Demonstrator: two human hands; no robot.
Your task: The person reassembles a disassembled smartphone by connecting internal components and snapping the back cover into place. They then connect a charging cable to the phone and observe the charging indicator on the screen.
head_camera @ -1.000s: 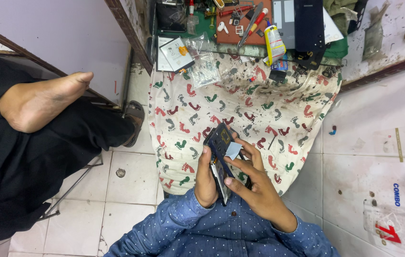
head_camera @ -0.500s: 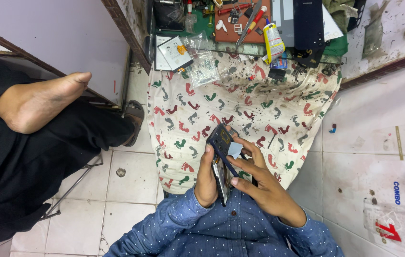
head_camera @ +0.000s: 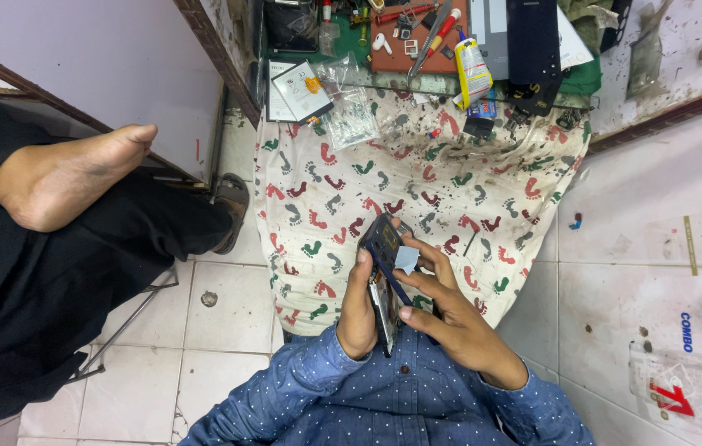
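Both my hands meet over my lap, above a white cloth (head_camera: 450, 182) printed with red and green footprints. My left hand (head_camera: 357, 310) grips a dark opened phone (head_camera: 382, 239) by its edge, with a thin screen panel (head_camera: 385, 312) hanging below it. My right hand (head_camera: 450, 310) holds the same phone from the right side, its fingers curled around a small pale grey pad (head_camera: 406, 258) on the phone's back. I wear a blue dotted shirt.
A cluttered workbench (head_camera: 433, 49) at the top carries screwdrivers, a glue tube (head_camera: 473, 70), a dark box (head_camera: 532, 41) and small plastic bags (head_camera: 351, 111). Another person's bare foot (head_camera: 62, 177) and black trousers fill the left. Tiled floor lies around.
The phone and both hands have stayed in about the same spot; the right fingers have shifted slightly on the phone's back.
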